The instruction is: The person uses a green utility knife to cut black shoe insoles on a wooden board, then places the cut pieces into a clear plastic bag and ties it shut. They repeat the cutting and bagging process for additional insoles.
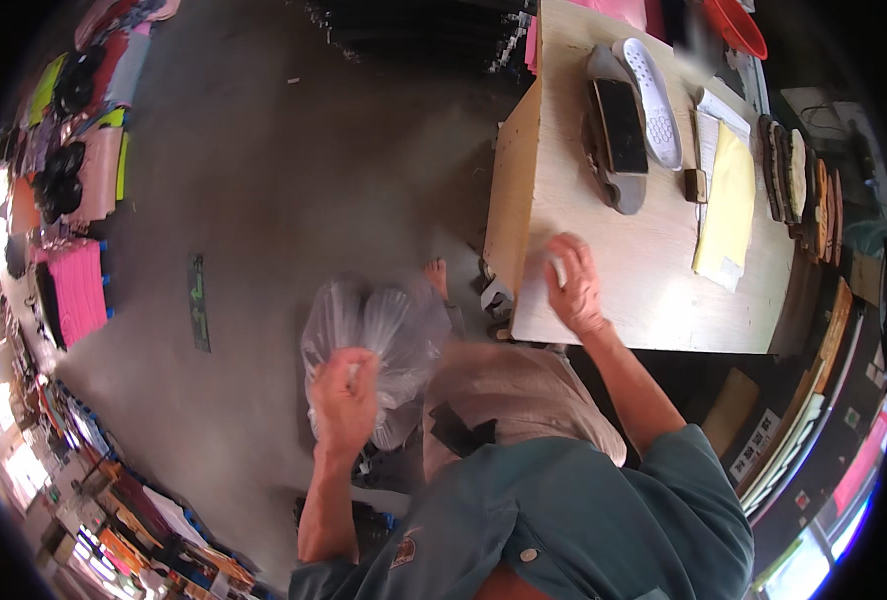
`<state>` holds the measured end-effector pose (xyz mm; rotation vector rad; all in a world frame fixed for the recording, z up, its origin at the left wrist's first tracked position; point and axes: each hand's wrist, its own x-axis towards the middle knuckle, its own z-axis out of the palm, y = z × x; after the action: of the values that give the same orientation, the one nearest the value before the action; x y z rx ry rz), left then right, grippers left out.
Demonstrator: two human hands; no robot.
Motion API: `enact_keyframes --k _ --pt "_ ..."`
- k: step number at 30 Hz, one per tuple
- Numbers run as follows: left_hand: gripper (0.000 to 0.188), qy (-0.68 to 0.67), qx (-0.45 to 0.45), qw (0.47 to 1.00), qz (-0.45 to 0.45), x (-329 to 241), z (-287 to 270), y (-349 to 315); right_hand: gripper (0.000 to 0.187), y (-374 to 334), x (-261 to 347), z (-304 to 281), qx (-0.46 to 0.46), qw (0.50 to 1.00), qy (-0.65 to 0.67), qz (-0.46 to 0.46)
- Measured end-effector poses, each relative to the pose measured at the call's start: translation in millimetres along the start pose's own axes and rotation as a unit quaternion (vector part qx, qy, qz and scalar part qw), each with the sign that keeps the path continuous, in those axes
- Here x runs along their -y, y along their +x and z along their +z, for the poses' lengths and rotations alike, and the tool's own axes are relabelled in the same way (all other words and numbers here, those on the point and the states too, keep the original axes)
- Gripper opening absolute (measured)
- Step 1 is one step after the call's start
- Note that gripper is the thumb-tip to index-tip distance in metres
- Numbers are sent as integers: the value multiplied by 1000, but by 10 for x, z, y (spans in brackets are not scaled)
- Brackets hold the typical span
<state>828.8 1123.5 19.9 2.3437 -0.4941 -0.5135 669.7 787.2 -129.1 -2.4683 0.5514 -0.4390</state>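
Note:
My left hand [346, 400] is closed round the gathered top of a clear plastic bag [403, 335]. The bag hangs low beside my left leg, with rounded bulges inside that I cannot make out. Over the near left corner of the pale wooden table [643, 290] is my right hand [575, 285], its fingers curled. Something small and white shows between its thumb and fingers; motion blurs it. Farther back on the table lie a white shoe sole [653, 105], a grey-brown sole [623, 190] and a black rectangular object [619, 125] on top of that sole.
A yellow sheet [725, 205] lies on the table's right, beside a small dark block [695, 186]. A red basin [736, 27] is at the back. Several soles [798, 175] stand in a row at the right. Stacked pink material [76, 290] lines the far left across the grey floor [233, 180].

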Motion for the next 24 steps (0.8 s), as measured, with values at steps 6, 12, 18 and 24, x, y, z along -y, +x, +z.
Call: enact_keyframes --k 6,12,18,24 --pt "6 41 63 993 90 1084 674 1079 52 286 -164 323 -36 981 -172 78" --pt "8 51 165 972 157 1721 1554 2578 59 331 -95 313 -15 980 -165 112" --pt "6 144 254 915 278 2017 2618 3828 60 350 -119 293 6 976 -172 134" --pt "9 204 289 879 320 2104 3905 4750 57 157 -162 305 29 971 -189 144"
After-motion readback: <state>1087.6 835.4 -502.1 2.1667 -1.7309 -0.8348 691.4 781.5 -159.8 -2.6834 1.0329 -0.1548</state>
